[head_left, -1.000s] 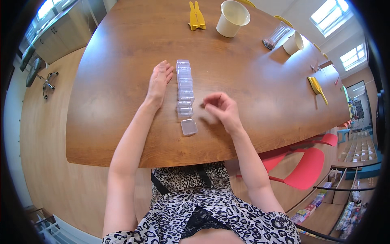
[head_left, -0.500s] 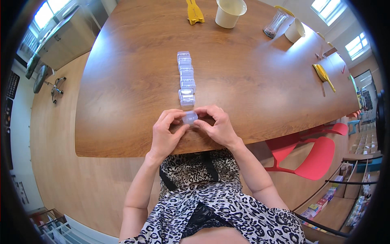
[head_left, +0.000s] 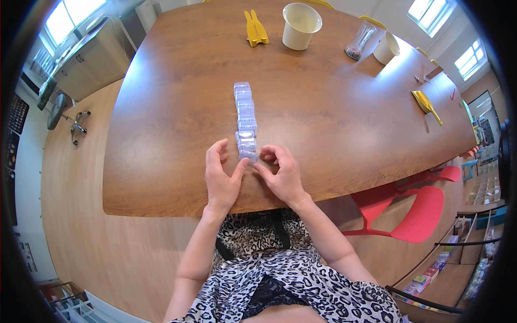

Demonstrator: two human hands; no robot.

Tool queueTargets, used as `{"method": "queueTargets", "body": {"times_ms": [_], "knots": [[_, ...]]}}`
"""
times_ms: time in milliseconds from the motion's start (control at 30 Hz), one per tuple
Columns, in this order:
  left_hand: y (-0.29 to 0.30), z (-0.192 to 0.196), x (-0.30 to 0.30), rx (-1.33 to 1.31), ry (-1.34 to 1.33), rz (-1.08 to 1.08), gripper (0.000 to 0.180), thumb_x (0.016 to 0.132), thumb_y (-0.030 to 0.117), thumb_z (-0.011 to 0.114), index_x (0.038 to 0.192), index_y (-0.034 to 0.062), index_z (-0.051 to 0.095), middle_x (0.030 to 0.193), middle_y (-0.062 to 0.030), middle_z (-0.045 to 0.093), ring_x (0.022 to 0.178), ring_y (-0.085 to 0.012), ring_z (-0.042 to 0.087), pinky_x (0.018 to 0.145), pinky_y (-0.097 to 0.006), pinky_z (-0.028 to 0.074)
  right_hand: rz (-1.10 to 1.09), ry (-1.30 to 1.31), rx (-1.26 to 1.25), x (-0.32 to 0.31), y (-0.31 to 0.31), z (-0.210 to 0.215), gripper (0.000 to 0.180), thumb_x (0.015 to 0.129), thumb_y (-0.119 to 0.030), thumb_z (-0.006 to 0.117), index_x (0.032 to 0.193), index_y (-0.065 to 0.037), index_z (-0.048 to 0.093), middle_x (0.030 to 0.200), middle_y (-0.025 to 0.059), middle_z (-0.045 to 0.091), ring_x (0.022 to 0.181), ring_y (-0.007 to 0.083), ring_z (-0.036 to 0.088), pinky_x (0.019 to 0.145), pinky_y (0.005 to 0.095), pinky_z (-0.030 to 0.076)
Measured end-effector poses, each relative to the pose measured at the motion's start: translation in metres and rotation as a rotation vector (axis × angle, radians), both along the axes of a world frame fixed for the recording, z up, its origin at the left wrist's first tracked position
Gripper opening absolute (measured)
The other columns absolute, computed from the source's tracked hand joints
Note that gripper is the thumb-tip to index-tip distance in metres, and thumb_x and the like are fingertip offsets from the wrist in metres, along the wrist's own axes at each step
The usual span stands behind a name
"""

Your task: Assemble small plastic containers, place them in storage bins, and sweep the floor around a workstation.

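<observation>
A row of small clear plastic boxes (head_left: 245, 110) runs away from me along the wooden table (head_left: 172, 134). Its near end is a clear box (head_left: 248, 156) that sits slightly askew, up against the one beyond it. Both my thumb tips touch or nearly touch this box's near side. My left hand (head_left: 222, 176) is at its left, with fingers raised and apart from the thumb. On the other side my right hand (head_left: 284, 176) has its fingers loosely curved, clear of the box. Neither hand grips anything.
Across the table are a yellow rabbit-shaped stand (head_left: 256, 29), a cream pot (head_left: 301, 26), a glass vase (head_left: 360, 40) and another cream pot (head_left: 386, 48). A yellow dustpan-like tool (head_left: 426, 106) lies to the right. Red chairs (head_left: 417, 215) stand by the right edge.
The nearest clear box has moved away from me and now meets the end of the row. My fingers have come off its sides, leaving the thumbs at its near side. The view has shifted slightly.
</observation>
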State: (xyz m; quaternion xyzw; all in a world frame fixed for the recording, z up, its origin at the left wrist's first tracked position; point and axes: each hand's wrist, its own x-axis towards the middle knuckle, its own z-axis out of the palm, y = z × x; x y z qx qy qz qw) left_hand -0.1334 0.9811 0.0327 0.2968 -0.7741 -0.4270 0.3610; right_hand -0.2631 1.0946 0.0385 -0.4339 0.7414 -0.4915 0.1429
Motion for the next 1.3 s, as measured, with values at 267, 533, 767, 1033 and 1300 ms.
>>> {"method": "queueTargets", "body": {"times_ms": [267, 533, 767, 1033, 1300], "knots": [[-0.012, 0.0, -0.029, 0.349, 0.149, -0.11, 0.082, 0.098, 0.055, 0.04, 0.15, -0.0057, 0.02, 0.146, -0.0256, 0.04, 0.136, -0.0325, 0.041, 0.11, -0.038, 0.035, -0.015, -0.358, -0.305, 0.005, -0.046, -0.002, 0.085, 0.102, -0.052, 0.042, 0.152, 0.01, 0.008, 0.158, 0.0305, 0.015, 0.149, 0.0374, 0.015, 0.12, 0.0426, 0.016], [-0.022, -0.015, -0.053, 0.354, 0.214, -0.142, 0.089, 0.1, 0.063, 0.031, 0.153, -0.0066, 0.014, 0.152, -0.0281, 0.035, 0.143, -0.0348, 0.033, 0.115, -0.039, 0.028, 0.042, -0.402, -0.287, 0.004, -0.065, -0.019, 0.094, 0.099, -0.061, 0.038, 0.152, 0.01, 0.007, 0.159, 0.0308, 0.013, 0.15, 0.037, 0.013, 0.12, 0.0412, 0.015], [-0.054, -0.025, -0.064, 0.278, 0.179, -0.099, 0.082, 0.101, 0.058, 0.034, 0.152, -0.0052, 0.02, 0.155, -0.0265, 0.029, 0.146, -0.0349, 0.026, 0.118, -0.039, 0.022, 0.074, -0.448, -0.325, -0.029, -0.078, -0.032, 0.086, 0.101, -0.057, 0.036, 0.151, 0.009, 0.014, 0.158, 0.0272, 0.019, 0.149, 0.0344, 0.017, 0.12, 0.0399, 0.016], [-0.126, -0.009, -0.124, 0.208, 0.15, -0.022, 0.067, 0.103, 0.039, 0.046, 0.15, -0.0039, 0.028, 0.157, -0.0251, 0.026, 0.148, -0.0338, 0.023, 0.12, -0.039, 0.021, 0.071, -0.519, -0.318, -0.091, -0.151, -0.014, 0.071, 0.104, -0.048, 0.038, 0.15, 0.005, 0.027, 0.157, 0.02, 0.027, 0.148, 0.0276, 0.023, 0.12, 0.0373, 0.019], [-0.133, -0.057, -0.156, 0.204, 0.322, -0.121, 0.039, 0.096, 0.011, 0.052, 0.133, -0.001, 0.055, 0.139, -0.0201, 0.054, 0.134, -0.0313, 0.048, 0.112, -0.037, 0.037, 0.197, -0.531, -0.33, -0.103, -0.167, -0.038, 0.056, 0.107, -0.041, 0.037, 0.145, 0.001, 0.041, 0.143, 0.0144, 0.048, 0.133, 0.0223, 0.043, 0.113, 0.0345, 0.033]]}}
